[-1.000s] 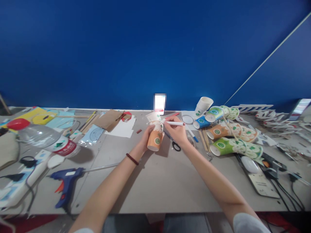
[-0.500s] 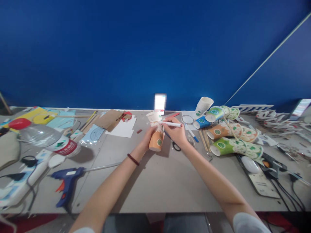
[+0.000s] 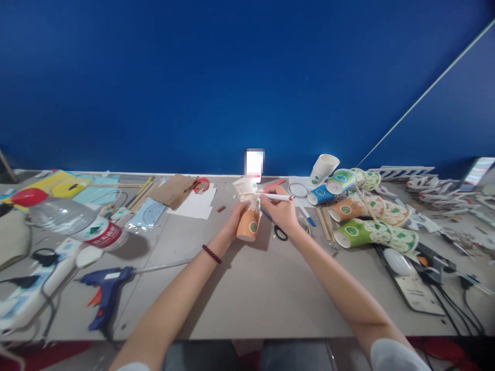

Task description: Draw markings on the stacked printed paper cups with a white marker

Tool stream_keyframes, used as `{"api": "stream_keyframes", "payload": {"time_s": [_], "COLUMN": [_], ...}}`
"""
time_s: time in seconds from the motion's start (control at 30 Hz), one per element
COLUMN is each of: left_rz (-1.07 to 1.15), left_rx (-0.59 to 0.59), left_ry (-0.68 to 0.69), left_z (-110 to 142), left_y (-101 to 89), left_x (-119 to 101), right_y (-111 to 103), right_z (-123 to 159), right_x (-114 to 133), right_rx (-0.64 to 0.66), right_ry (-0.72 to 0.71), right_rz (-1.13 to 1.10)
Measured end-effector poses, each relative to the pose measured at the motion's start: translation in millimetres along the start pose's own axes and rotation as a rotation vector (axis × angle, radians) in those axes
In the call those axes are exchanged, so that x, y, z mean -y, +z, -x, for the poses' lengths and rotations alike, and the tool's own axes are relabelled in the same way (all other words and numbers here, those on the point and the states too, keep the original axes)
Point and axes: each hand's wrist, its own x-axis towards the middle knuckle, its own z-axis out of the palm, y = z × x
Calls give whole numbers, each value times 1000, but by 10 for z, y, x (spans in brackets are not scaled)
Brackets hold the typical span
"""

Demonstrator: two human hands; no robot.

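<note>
Near the middle of the table, my left hand point(image 3: 235, 219) is closed around an orange paper cup point(image 3: 247, 226) with a green round mark, its base turned toward me. A white paper cup point(image 3: 244, 186) joins its far end; how the two are fixed cannot be made out. Between the fingers of my right hand point(image 3: 281, 212) is a white marker pen point(image 3: 276, 197) with a red end, lying nearly level. Its left end is at the cups' right side, and whether it touches them is too small to tell. Scissors point(image 3: 280, 233) lie partly under my right hand.
Joined paper cups point(image 3: 358, 234) and a white cup stack point(image 3: 324, 167) are at right, beside wooden sticks point(image 3: 325, 224) and a blue-capped marker point(image 3: 305, 211). A glue gun point(image 3: 108, 288), a large bottle point(image 3: 77, 221) and a power strip point(image 3: 38, 283) occupy the left. A lit phone point(image 3: 254, 164) leans against the wall.
My right hand and the marker pen have shifted slightly right. My left hand keeps the orange cup in nearly the same place.
</note>
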Motion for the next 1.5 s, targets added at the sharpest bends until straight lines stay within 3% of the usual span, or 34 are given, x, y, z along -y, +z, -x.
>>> {"api": "stream_keyframes", "payload": {"time_s": [0.3, 0.6, 1.5], "left_rz": [-19, -50, -73], "left_rx": [11, -38, -23], "left_ry": [11, 79, 76], "left_z": [16, 26, 39], "left_y": [5, 59, 54], "left_x": [-9, -18, -18], "right_y": [-6, -6, 12], "right_z": [-1, 27, 34], "right_x": [16, 61, 56], "right_rx": [1, 20, 13], "right_ry": [25, -35, -34], "right_rz": [-55, 40, 41]}}
